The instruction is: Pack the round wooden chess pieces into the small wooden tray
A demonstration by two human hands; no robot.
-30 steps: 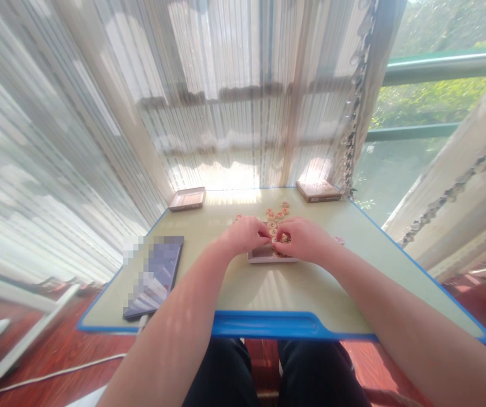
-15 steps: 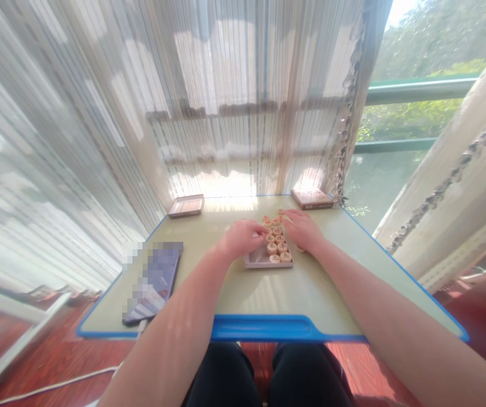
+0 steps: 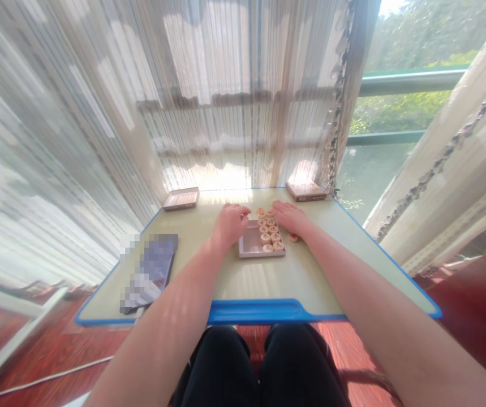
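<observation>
An open shallow box [image 3: 241,249] lies on the tabletop. Xiangqi pieces [image 3: 265,238] with dark characters fill its right part in two columns, while its left part shows bare floor. My left hand [image 3: 231,221] hovers at the box's upper left corner, fingers loosely bent and apart, holding nothing I can see. Palm down beyond the upper right corner, my right hand [image 3: 290,216] has its fingers stretched out beside several red-marked pieces [image 3: 261,212]; its fingertips touch or partly cover some. Another red-marked piece [image 3: 293,238] lies under the right wrist.
The pale folding table [image 3: 310,288] has a blue rim. A box lid or tray [image 3: 181,198] sits at its far left corner and a closed brown box [image 3: 306,190] at the far right. A dark, partly blurred tablet-like device [image 3: 153,271] with a cable lies on the left.
My left hand has moved left off the box, uncovering the box's left part and the upper pieces. My right hand stays by the red-marked pieces. The view has shifted slightly.
</observation>
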